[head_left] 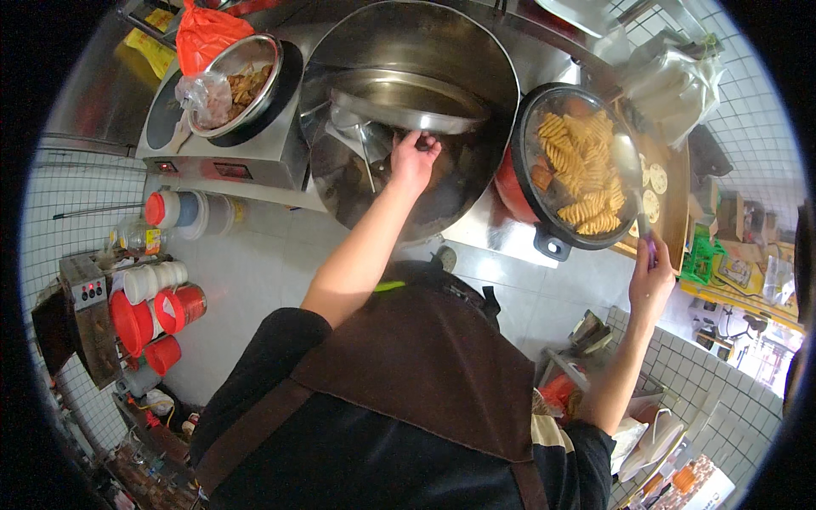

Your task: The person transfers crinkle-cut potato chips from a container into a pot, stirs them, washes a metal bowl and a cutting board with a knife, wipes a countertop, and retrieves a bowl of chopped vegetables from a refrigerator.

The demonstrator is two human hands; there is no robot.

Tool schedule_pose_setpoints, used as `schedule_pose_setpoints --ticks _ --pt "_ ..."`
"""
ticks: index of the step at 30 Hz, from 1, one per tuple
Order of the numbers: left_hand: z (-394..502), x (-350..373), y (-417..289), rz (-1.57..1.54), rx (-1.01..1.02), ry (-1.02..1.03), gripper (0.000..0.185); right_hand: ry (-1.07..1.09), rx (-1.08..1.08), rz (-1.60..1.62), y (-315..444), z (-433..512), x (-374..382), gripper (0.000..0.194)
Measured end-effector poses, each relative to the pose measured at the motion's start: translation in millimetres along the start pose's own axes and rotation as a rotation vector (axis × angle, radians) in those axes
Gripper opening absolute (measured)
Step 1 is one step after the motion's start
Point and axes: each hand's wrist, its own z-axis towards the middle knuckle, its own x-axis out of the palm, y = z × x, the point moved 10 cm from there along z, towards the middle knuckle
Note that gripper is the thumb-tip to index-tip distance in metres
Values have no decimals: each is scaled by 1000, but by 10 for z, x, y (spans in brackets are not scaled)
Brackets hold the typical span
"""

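My left hand (415, 160) grips the near edge of a round, shallow stainless-steel lid or basin (408, 116). It is tilted inside a very large steel pot (408, 35) in front of me. Steel utensils (363, 150) show beneath the tilted piece, partly hidden by it. In my right hand (651, 271) is the purple handle of a large metal spoon (628, 156). The spoon's bowl lies over the right side of a black pot (529, 143), close to ridge-cut golden-brown food pieces (580, 166).
A steel bowl of brown food (245, 89) rests on a cooktop (290, 156) at left, by a red plastic bag (207, 35). Flat round pieces (656, 178) lie on a wooden board (672, 210) at right. Red buckets (131, 322) stand lower left; clear plastic bags (672, 83) hang upper right.
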Motion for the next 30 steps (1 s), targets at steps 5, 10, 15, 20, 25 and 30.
schedule_pose_setpoints --ticks 5,10,15,20,25,30 --pt "-325 229 -174 -171 -130 118 7 72 277 723 -90 -408 634 35" --pt "-1140 478 -762 -25 -122 238 21 122 309 1023 366 -1013 1293 34" --pt "-1511 737 -1407 82 114 206 46 385 422 1203 912 -1525 2357 32" --pt "-1518 899 -1647 158 170 151 57 788 584 1358 1538 -1303 3823 32" --pt "-1489 882 -1714 217 203 75 57 502 386 1142 1339 -771 4147 44" --pt "-1627 1167 -1751 492 381 239 61 205 -68 834 1282 -688 3751 40"
